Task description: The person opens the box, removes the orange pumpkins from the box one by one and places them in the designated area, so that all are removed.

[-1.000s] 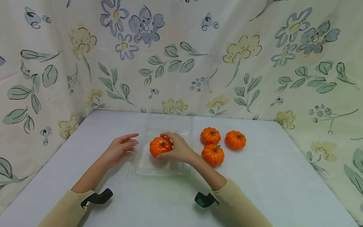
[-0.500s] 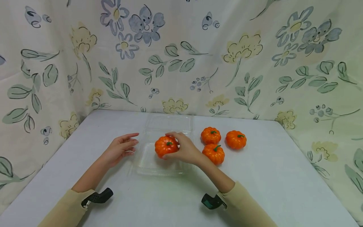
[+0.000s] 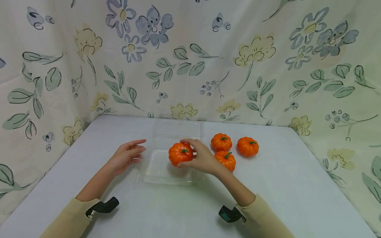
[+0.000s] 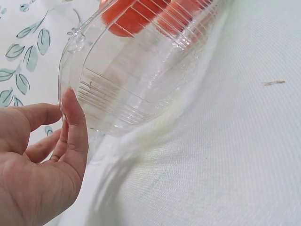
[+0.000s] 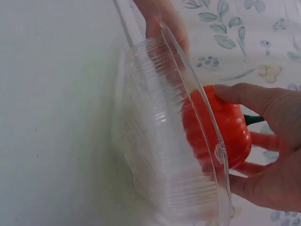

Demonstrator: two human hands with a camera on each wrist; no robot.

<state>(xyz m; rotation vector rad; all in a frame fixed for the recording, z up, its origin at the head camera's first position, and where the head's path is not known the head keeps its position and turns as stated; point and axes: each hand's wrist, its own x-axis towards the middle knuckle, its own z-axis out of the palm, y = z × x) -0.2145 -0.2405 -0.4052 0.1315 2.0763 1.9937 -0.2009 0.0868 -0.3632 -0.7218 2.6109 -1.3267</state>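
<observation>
My right hand [image 3: 202,158] grips a small orange pumpkin [image 3: 180,154] with a green stem, thumb and fingers around its side. It hangs over the right part of a clear plastic clamshell container [image 3: 154,167]. In the right wrist view the pumpkin [image 5: 218,129] shows at the container's rim [image 5: 202,101], partly behind the clear wall. Beside the container's left edge is my left hand [image 3: 126,155], its fingers loosely extended. In the left wrist view those fingers [image 4: 74,122] lie at the clear rim [image 4: 63,61]; whether they press on it I cannot tell.
Three more orange pumpkins stand right of the container: a back one [image 3: 221,142], a right one [image 3: 247,146] and a front one [image 3: 226,160], partly covered by my right hand. The container's lid [image 3: 178,128] lies folded back. A floral curtain [image 3: 190,66] rises behind the white table [image 3: 282,185].
My right hand has moved to the right over the container, carrying the pumpkin with it. My left hand stays where it was, and the other pumpkins have not moved.
</observation>
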